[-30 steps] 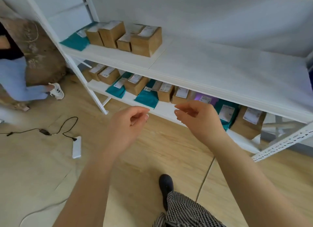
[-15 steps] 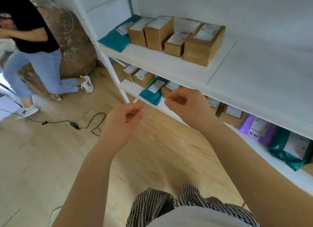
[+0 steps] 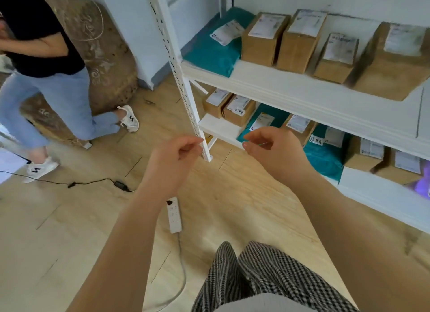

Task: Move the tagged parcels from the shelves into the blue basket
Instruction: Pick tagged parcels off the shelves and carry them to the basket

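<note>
Cardboard boxes (image 3: 300,40) and a teal mailer (image 3: 214,46) on the upper white shelf (image 3: 290,88), more labelled parcels (image 3: 239,109) on the lower shelf (image 3: 218,127); blue basket out of view. Left hand (image 3: 173,162) and right hand (image 3: 277,153) raised before the shelf post (image 3: 179,69), fingers curled, fingertips pinched together; whether on anything, cannot tell. White power strip (image 3: 174,215) on the wooden floor (image 3: 69,230).

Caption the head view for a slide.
Both hands, left and right, hover empty with loosely curled fingers before white shelves of labelled parcels.
</note>
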